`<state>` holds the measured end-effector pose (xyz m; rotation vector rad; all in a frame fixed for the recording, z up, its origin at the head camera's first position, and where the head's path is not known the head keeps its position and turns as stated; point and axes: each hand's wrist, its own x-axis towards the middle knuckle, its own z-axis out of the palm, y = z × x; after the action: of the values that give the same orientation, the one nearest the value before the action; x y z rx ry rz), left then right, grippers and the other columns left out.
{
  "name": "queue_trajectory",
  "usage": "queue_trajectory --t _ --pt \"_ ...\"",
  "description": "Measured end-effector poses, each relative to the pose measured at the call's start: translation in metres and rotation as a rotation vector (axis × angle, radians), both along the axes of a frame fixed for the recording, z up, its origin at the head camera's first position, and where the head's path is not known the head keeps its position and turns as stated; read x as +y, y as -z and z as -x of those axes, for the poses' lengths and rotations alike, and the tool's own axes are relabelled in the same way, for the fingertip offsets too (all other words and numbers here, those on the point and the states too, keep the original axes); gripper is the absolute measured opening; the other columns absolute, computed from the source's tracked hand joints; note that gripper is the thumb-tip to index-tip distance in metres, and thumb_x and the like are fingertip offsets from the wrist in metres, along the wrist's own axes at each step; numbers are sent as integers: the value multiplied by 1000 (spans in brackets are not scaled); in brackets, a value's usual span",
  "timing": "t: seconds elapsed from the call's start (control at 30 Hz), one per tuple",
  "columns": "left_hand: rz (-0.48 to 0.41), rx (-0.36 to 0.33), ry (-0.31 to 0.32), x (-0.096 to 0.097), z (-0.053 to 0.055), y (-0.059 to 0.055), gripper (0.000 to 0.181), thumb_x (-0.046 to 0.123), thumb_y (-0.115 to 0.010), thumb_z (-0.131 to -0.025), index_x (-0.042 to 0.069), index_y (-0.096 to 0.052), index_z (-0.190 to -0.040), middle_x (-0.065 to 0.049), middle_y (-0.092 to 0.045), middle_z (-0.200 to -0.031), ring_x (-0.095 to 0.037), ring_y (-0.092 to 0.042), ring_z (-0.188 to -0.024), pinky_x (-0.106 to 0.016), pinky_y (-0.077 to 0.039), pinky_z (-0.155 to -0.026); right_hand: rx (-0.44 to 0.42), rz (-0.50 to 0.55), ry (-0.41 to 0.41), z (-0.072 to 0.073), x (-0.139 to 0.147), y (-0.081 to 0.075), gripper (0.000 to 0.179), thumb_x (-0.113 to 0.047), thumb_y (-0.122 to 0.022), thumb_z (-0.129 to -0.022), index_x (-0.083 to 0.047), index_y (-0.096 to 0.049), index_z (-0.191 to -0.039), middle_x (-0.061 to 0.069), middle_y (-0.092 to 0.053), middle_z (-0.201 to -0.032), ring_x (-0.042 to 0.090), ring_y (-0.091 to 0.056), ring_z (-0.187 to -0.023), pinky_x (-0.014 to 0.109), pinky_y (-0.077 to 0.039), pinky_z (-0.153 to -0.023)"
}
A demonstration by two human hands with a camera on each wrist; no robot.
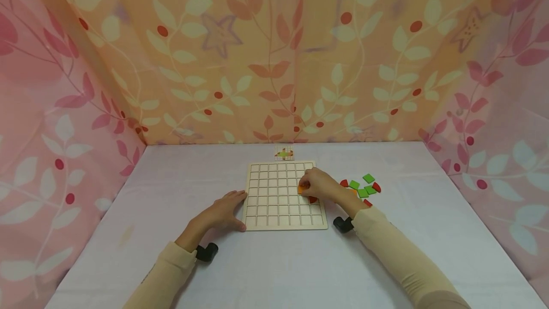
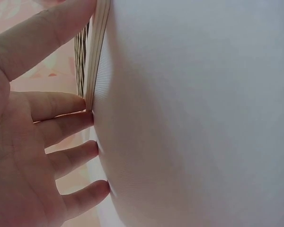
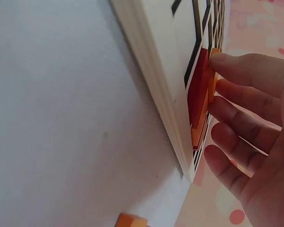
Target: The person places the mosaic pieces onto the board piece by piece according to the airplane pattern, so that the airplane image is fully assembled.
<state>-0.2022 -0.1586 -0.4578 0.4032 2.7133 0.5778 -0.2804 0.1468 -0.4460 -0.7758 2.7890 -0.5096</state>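
A wooden board with a square grid [image 1: 274, 208] lies flat on the white table. My left hand [image 1: 220, 210] rests at its left edge, fingers spread and fairly straight; in the left wrist view the thumb and index fingertip meet the board's side. Over the right part of the grid, my right hand [image 1: 321, 185] pinches an orange tile [image 1: 301, 189] between thumb and fingers. Beside that tile a red rounded piece [image 1: 313, 200] sits on the board, partly covered by the hand. The right wrist view shows the red piece [image 3: 197, 92] close to more orange, by the fingertips.
Right of the board lie several loose green tiles [image 1: 362, 193], red rounded pieces [image 1: 376, 187] and an orange tile [image 1: 353, 192]. Behind the board's far edge is a small pattern card [image 1: 284, 152]. Patterned curtains [image 1: 274, 61] enclose the table [image 1: 283, 271] at the back and sides.
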Motion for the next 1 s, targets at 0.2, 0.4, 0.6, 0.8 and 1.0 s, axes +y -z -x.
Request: queue_trajectory --t 0.2,0.4,0.6,0.8,1.0 --pt "0 4 2 0 0 0 97 30 -87 -70 3 -37 -149 -14 -35 -157 -38 -24 -148 -61 -24 -116 9 -17 5 -1 0 -1 19 -19 -77 -82 -9 -76 -99 -1 -64 -92 16 -54 -92 34 -50 -87" --pt "-5 1 2 0 -1 -2 97 29 -87 -71 3 -37 -149 -14 -34 -157 -38 -24 -148 -61 -24 -116 -15 23 4 -1 3 -3 22 -21 -77 -83 -8 -76 -101 -1 -64 -94 16 -54 -93 35 -50 -88" --pt "-8 5 8 1 -2 -2 96 29 -87 -71 2 -37 -149 -14 -35 -157 -38 -24 -148 -60 -24 -116 3 72 0 2 15 -7 25 -23 -74 -86 -7 -75 -104 1 -66 -93 16 -55 -88 35 -50 -83" --pt "-7 11 5 1 -2 -1 96 29 -86 -71 2 -37 -149 -15 -35 -157 -38 -24 -148 -60 -24 -116 -19 110 31 2 26 -16 24 -20 -73 -86 -5 -75 -106 5 -67 -97 19 -56 -88 37 -51 -85" --pt "-10 4 -3 0 -2 -1 97 29 -87 -70 2 -37 -148 -15 -35 -157 -38 -24 -148 -61 -24 -116 -41 130 69 0 38 -19 25 -19 -72 -87 -4 -74 -107 7 -68 -99 22 -59 -93 41 -51 -87"
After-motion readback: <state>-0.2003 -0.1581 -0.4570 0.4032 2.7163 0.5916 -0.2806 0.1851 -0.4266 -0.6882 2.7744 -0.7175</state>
